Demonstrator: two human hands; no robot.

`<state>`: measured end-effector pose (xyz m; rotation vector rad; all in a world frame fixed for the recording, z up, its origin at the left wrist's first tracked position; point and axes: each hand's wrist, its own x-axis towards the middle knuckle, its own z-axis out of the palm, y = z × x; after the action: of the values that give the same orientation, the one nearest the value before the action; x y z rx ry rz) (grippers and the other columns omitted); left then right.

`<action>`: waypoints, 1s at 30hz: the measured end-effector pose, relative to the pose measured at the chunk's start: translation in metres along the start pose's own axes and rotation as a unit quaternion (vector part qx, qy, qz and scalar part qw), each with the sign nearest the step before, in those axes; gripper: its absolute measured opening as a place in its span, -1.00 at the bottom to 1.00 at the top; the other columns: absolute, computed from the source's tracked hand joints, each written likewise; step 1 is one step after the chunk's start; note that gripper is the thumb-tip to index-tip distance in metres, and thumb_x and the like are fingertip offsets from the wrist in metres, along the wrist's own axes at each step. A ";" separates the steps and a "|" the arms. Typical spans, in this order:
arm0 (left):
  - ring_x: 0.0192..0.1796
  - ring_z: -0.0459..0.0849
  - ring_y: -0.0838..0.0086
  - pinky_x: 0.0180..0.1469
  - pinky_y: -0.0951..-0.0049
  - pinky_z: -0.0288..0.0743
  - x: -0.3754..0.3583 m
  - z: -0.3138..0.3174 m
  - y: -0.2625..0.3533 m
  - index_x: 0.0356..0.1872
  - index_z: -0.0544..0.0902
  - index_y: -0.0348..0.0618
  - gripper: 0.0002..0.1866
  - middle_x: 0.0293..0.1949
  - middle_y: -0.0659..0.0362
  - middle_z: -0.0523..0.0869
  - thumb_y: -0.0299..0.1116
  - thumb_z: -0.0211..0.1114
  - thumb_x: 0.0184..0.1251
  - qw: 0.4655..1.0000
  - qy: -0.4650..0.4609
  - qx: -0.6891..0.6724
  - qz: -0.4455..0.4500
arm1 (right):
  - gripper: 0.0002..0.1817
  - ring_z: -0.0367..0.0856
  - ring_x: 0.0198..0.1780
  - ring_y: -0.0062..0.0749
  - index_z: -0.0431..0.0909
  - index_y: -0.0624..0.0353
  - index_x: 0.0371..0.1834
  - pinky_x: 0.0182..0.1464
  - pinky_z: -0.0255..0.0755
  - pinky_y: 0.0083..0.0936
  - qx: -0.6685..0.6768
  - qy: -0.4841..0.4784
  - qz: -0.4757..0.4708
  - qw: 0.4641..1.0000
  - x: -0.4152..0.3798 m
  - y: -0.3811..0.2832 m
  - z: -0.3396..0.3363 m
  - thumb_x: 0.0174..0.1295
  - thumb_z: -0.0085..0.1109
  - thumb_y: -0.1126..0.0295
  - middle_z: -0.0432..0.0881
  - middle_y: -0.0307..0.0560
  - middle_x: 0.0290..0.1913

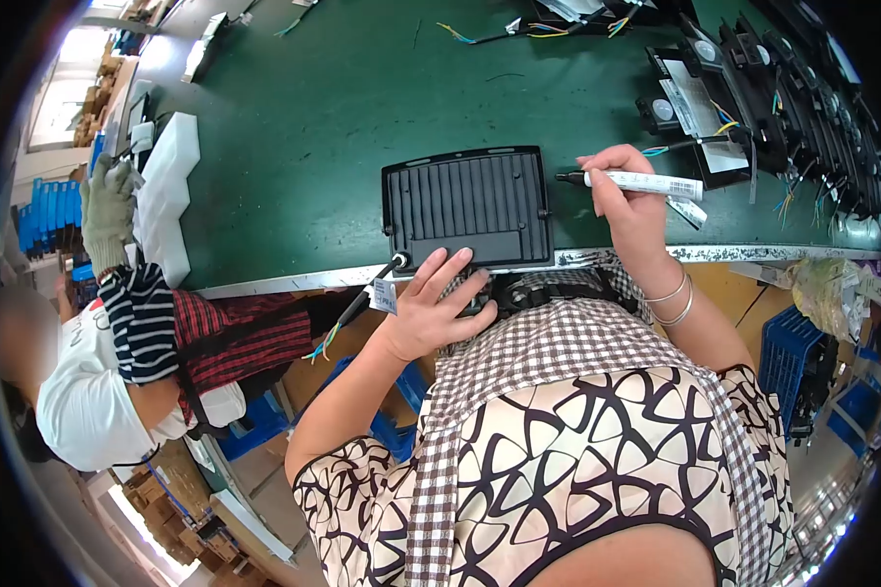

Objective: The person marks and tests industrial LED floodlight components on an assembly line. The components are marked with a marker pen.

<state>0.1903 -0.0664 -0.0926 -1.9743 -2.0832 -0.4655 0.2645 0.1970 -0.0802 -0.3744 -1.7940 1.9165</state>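
A black ribbed floodlight housing (467, 201) lies back side up at the front edge of the green table. My left hand (442, 305) rests at its near edge, fingers spread, beside the cable (354, 307) that ends in coloured wires and carries a white label (384, 295). In my right hand (632, 201) is a white marker pen (651, 184), gripped between thumb and fingers. Its dark tip points left toward the housing's right side, a little apart from it.
More black floodlights (822, 127) with loose wires crowd the table's right side. White foam (169, 191) stands at the left edge, next to a co-worker's gloved hand (111, 210). Several wired parts (558, 20) lie at the back. A blue crate (796, 347) sits below, right.
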 end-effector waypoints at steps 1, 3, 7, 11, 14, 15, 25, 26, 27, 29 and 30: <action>0.23 0.39 0.15 0.34 0.15 0.20 0.000 0.000 0.001 -0.28 0.52 0.29 -0.75 -0.05 0.24 0.59 -0.34 0.24 -0.03 1.000 -0.001 0.005 -0.002 | -0.98 0.27 -0.49 -0.83 0.47 0.20 -0.33 -0.47 0.16 -0.80 -0.001 -0.003 -0.006 1.000 0.001 0.000 0.003 0.20 0.08 0.54 0.44 -0.37 -0.44; 0.23 0.40 0.15 0.34 0.15 0.19 0.000 -0.002 0.001 -0.29 0.52 0.29 -0.76 -0.05 0.24 0.59 -0.34 0.24 -0.03 1.000 0.000 0.004 0.000 | -0.98 0.27 -0.45 -0.83 0.47 0.20 -0.34 -0.44 0.16 -0.80 -0.004 -0.009 -0.017 1.000 0.002 0.000 0.010 0.20 0.09 0.54 0.43 -0.39 -0.43; 0.23 0.40 0.17 0.34 0.16 0.18 -0.002 -0.001 0.000 -0.30 0.53 0.29 -0.77 -0.05 0.24 0.60 -0.33 0.24 -0.03 1.000 0.003 0.004 -0.002 | -0.98 0.27 -0.43 -0.82 0.48 0.20 -0.34 -0.41 0.17 -0.78 0.005 -0.008 0.023 1.000 0.001 -0.002 0.009 0.19 0.11 0.52 0.42 -0.40 -0.42; 0.23 0.39 0.18 0.34 0.16 0.18 -0.001 -0.001 0.001 -0.30 0.54 0.29 -0.77 -0.06 0.25 0.60 -0.33 0.22 -0.03 1.000 0.000 0.000 -0.006 | -0.98 0.27 -0.44 -0.83 0.48 0.20 -0.34 -0.43 0.16 -0.78 -0.017 0.006 -0.001 1.000 -0.001 0.004 0.003 0.19 0.10 0.53 0.43 -0.39 -0.43; 0.25 0.37 0.23 0.33 0.19 0.21 0.002 -0.001 0.000 -0.32 0.52 0.25 -0.78 -0.06 0.29 0.59 -0.35 0.24 -0.03 0.999 0.026 -0.021 -0.009 | -0.98 0.28 -0.44 -0.83 0.48 0.21 -0.34 -0.43 0.16 -0.78 -0.013 0.017 0.006 1.000 -0.003 0.003 0.002 0.19 0.10 0.53 0.43 -0.39 -0.44; 0.25 0.38 0.23 0.32 0.19 0.21 0.003 -0.003 -0.001 -0.31 0.51 0.25 -0.77 -0.06 0.29 0.59 -0.35 0.24 -0.04 1.000 0.019 -0.018 -0.007 | -0.99 0.28 -0.44 -0.82 0.48 0.21 -0.35 -0.43 0.16 -0.78 -0.009 0.019 0.020 1.000 -0.005 0.001 0.000 0.19 0.10 0.53 0.42 -0.39 -0.44; 0.04 0.54 0.16 0.01 0.14 0.50 0.046 -0.055 -0.035 -0.49 0.51 0.05 -0.77 -0.24 0.19 0.58 -0.42 0.35 -0.24 0.996 0.091 -0.017 -0.019 | -0.97 0.32 -0.42 -0.78 0.47 0.22 -0.38 -0.39 0.22 -0.75 -0.038 0.040 -0.005 0.998 -0.012 -0.013 -0.004 0.16 0.12 0.54 0.43 -0.35 -0.44; -0.02 0.57 0.15 -0.01 0.20 0.51 0.060 -0.068 -0.047 -0.51 0.52 -0.06 -0.75 -0.25 0.15 0.57 -0.47 0.40 -0.28 0.989 0.121 -0.043 -0.079 | -0.97 0.32 -0.42 -0.78 0.47 0.22 -0.38 -0.39 0.22 -0.75 -0.034 0.047 0.000 0.998 -0.011 -0.011 -0.010 0.16 0.12 0.54 0.43 -0.35 -0.43; -0.07 0.60 0.16 -0.01 0.26 0.49 0.071 -0.078 -0.065 -0.43 0.54 -0.15 -0.72 -0.26 0.11 0.60 -0.56 0.42 -0.24 0.965 0.207 -0.106 -0.119 | -0.97 0.33 -0.42 -0.77 0.47 0.21 -0.38 -0.40 0.23 -0.74 -0.025 0.050 0.004 0.998 -0.012 -0.010 -0.013 0.16 0.12 0.54 0.43 -0.34 -0.42; -0.21 0.62 0.38 -0.08 0.40 0.48 0.071 -0.086 -0.115 -0.23 0.51 -0.21 -0.70 -0.27 0.16 0.64 -0.60 0.38 -0.03 0.890 0.339 -0.118 -0.280 | -0.97 0.33 -0.43 -0.75 0.47 0.21 -0.37 -0.39 0.23 -0.73 -0.054 0.065 -0.008 0.996 -0.015 -0.003 -0.021 0.15 0.12 0.55 0.43 -0.34 -0.43; -0.23 0.59 0.49 -0.15 0.48 0.47 0.072 -0.098 -0.138 -0.19 0.50 -0.21 -0.69 -0.25 0.20 0.63 -0.56 0.38 0.02 0.794 0.382 -0.241 -0.408 | -0.97 0.34 -0.43 -0.74 0.48 0.21 -0.36 -0.39 0.23 -0.73 -0.060 0.072 -0.010 0.996 -0.018 -0.001 -0.024 0.15 0.12 0.55 0.43 -0.34 -0.43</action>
<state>0.0436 -0.0433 0.0155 -0.6148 -2.1910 -1.7445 0.2920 0.2082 -0.0838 -0.5199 -1.8148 1.7280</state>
